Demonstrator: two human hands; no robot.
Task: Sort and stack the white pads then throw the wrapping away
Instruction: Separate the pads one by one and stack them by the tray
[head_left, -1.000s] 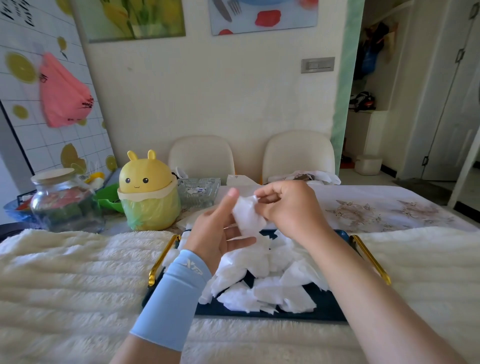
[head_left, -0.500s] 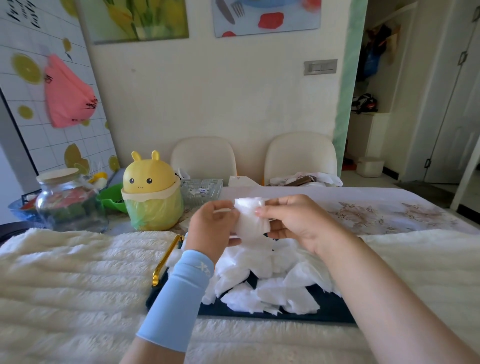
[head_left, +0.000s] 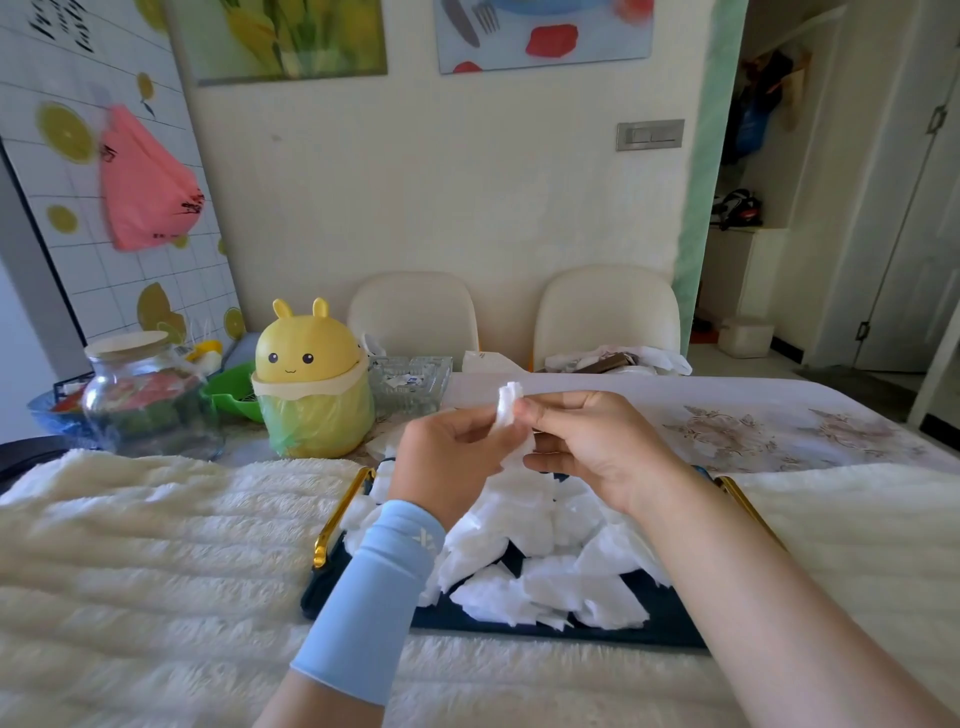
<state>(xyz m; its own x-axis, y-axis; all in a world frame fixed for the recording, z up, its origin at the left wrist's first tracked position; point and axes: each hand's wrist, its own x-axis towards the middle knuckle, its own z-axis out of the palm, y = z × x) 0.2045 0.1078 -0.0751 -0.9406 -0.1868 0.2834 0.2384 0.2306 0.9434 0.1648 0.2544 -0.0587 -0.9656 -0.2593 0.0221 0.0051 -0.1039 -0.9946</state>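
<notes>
Left hand (head_left: 457, 457) and right hand (head_left: 587, 447) both pinch one white pad (head_left: 511, 415) above the tray (head_left: 670, 618) (heaped pads). Judged light, soft, limp; grip edges.

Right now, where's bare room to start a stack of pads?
Bare blanket left of the tray, nearer than the bin and jar, and right of it. The tray is heaped with pads; around the bin is crowded.
</notes>
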